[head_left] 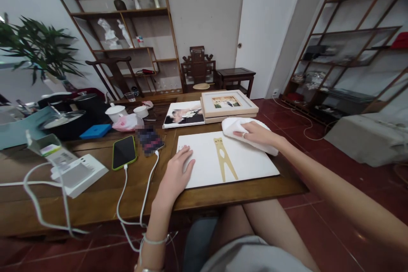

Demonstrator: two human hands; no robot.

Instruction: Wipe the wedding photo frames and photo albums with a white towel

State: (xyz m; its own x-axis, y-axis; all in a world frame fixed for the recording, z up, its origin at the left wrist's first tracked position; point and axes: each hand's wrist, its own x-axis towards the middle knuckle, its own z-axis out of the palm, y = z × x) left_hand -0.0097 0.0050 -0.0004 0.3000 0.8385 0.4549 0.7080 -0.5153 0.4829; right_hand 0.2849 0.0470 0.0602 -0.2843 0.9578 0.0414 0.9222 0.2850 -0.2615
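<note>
A white rectangular panel (204,161) lies flat at the table's front edge. On its middle is a tan, two-legged shape (219,153) with a small animal-like head; I cannot tell whether it is printed or attached. My left hand (179,170) rests on the panel's left edge, fingers stretched out and holding nothing. Over the far right corner, my right hand (256,132), with a ring on one finger, grips a folded white cloth (231,125) that covers that corner. Part of the cloth hangs past the panel's right side.
Behind the panel lie a photo print (185,114) and stacked wooden picture frames (229,104). To the left are two phones on white cables, the nearer one green-cased (124,153), an open white box (78,174), a blue box (95,131) and a lidded pan (65,123).
</note>
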